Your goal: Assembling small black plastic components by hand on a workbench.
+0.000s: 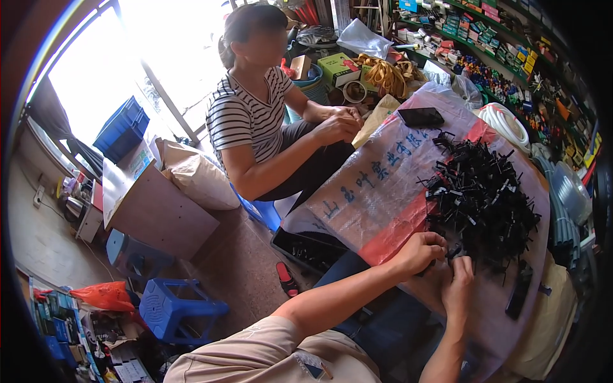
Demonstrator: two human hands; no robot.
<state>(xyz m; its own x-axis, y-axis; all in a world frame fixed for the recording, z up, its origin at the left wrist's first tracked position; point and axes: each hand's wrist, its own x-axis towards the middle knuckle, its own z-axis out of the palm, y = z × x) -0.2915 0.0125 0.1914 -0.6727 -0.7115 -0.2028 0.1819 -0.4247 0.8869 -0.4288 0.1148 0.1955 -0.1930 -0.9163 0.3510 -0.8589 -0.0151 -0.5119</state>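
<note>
My left hand [419, 253] is closed at the near edge of a heap of small black plastic parts [488, 198], its fingers pinched around a small black part. Just beside it, my right hand [457, 281] is closed too, with its fingertips at a small black plastic part [454, 250] between the two hands. The exact shape of these parts is too small to tell. The heap rests on a translucent woven sheet [377, 185] with red bands and blue writing, spread over the work surface.
Across the sheet, a co-worker in a striped shirt [246, 121] sits with both hands together. A dark phone [421, 117] lies at the far edge, a long black object [519, 290] at the right. A dark tray [306, 252], blue stool [175, 311] and red slipper [287, 279] are leftward.
</note>
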